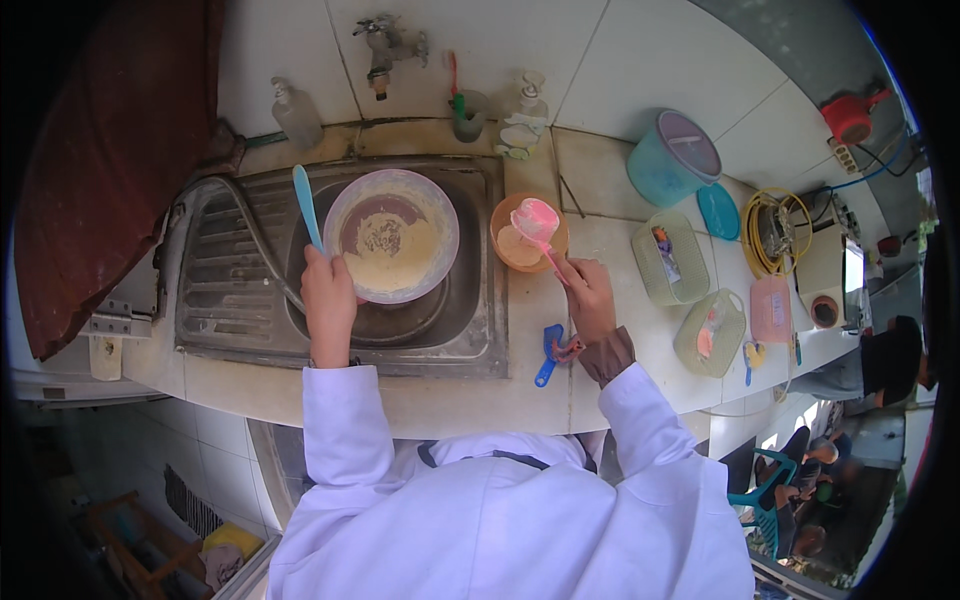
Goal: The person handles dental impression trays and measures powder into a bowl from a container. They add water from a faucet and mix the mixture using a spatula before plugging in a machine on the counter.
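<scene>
Your left hand [328, 302] grips a light-blue plastic spatula [307, 207]; right hand [588, 297], a pink plastic scoop [534, 228].
Tilting may spill pale powder [537, 212].

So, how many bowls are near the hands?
2: the pale bowl over the sink, at the left hand; the orange bowl on the counter, under the scoop in the right hand.

Wall [500, 30]: one tap [383, 50]; along its foot: two pump bottles [297, 117], one cup [468, 128] between them; right side of worktop [640, 352]: one lidded blue tub [652, 168], two pale green baskets [650, 282], one pink basket [770, 300], one yellow coil [764, 240]; beyond: one red dipper [847, 120].
</scene>
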Demonstrator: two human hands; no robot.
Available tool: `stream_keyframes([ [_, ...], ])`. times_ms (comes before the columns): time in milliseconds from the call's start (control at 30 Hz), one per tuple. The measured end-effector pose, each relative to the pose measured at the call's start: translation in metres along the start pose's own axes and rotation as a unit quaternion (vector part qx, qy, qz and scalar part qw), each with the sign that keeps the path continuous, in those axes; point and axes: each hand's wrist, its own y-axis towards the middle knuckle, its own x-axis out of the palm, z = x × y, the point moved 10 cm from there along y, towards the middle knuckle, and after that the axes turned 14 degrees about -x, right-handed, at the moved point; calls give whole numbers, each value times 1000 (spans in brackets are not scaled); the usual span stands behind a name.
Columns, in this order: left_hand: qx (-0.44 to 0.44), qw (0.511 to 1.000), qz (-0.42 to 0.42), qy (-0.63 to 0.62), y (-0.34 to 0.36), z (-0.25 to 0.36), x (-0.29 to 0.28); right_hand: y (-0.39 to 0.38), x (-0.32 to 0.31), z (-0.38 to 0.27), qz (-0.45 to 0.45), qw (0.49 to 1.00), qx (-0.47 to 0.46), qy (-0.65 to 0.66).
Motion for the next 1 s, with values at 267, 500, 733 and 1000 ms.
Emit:
stream_keyframes([
  [267,-8,999,-12,-43,-10,-3,4,-11,-6,3,10,1000,-5,-19],
  [500,-21,998,-37,-56,-12,-4,11,-15,-1,5,-8,1000,17,-3],
  [733,1,996,-11,-87,-19,1,10,-19,-8,17,51,992,91,67],
  [1000,14,989,15,-144,-36,20,3,-99,12,70,371,569,492,544],
])
